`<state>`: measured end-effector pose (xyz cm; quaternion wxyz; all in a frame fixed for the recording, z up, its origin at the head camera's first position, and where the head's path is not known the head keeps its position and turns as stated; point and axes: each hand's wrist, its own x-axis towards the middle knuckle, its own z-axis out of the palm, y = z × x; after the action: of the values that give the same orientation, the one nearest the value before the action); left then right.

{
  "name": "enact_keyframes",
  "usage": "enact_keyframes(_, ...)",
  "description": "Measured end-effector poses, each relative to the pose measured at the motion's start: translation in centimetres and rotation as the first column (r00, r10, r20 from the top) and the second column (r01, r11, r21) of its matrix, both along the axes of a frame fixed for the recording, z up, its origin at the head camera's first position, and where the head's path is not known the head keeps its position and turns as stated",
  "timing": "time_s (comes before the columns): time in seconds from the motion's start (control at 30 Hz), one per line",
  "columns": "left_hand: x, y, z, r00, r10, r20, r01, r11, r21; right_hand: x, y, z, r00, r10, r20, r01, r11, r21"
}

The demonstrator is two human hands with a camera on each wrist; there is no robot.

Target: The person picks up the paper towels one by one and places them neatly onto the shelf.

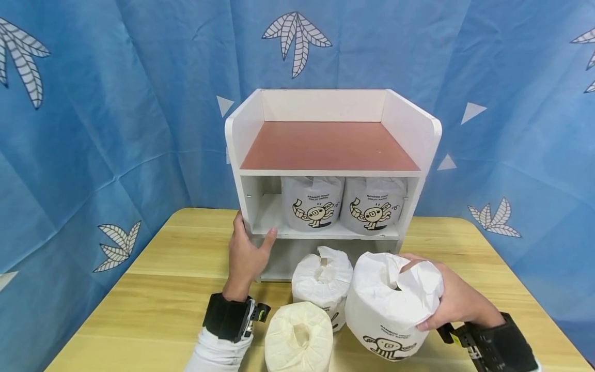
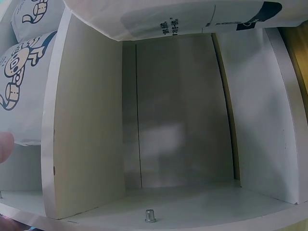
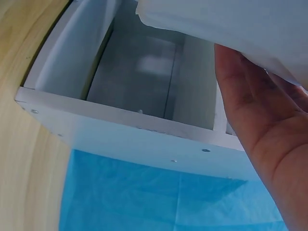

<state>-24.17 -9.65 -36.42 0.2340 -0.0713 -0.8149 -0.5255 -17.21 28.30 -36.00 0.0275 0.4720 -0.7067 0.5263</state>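
A small white cabinet [image 1: 237,139] with a reddish-brown top stands on the table. My left hand [image 1: 248,257] grips its left side panel, thumb at the front edge of the middle shelf. Out in front on the right, my right hand [image 1: 448,297] holds a white paper-wrapped toilet roll [image 1: 386,315], which tilts and shows a printed cartoon. That roll overlaps the lower compartment [image 2: 178,115] in the left wrist view. Beside it stands another white toilet roll [image 1: 318,281], with a cream-wrapped roll [image 1: 290,343] nearer to me. Two wrapped rolls [image 1: 313,206] sit side by side on the middle shelf.
A wooden table [image 1: 172,279] extends to both sides of the cabinet. Behind it hangs a blue cloth [image 1: 176,77] with leaf and triangle prints. A small metal shelf pin [image 2: 150,215] sticks out of the compartment's side wall.
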Motion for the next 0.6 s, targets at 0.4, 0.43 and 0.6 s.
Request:
enact_keyframes(0.4, 0.0, 0.0, 0.1, 1.000, 0.006, 0.014, -0.006, 1.000, -0.010, 0.1, 0.4, 1.6, 0.996, -0.085, -0.029, 0.086, 0.996, 0.032)
enact_keyframes(0.43, 0.0, -0.1, 0.0, 1.000, 0.005, 0.008, -0.005, 1.000, -0.011, 0.1, 0.4, 1.8, 0.994, -0.098, -0.037, 0.099, 0.994, 0.039)
enact_keyframes(0.6, 0.0, -0.2, -0.1, 1.000, -0.002, -0.020, 0.002, 1.000, -0.014, -0.2, 0.6, 2.4, 0.992, -0.114, -0.058, 0.117, 0.992, 0.050)
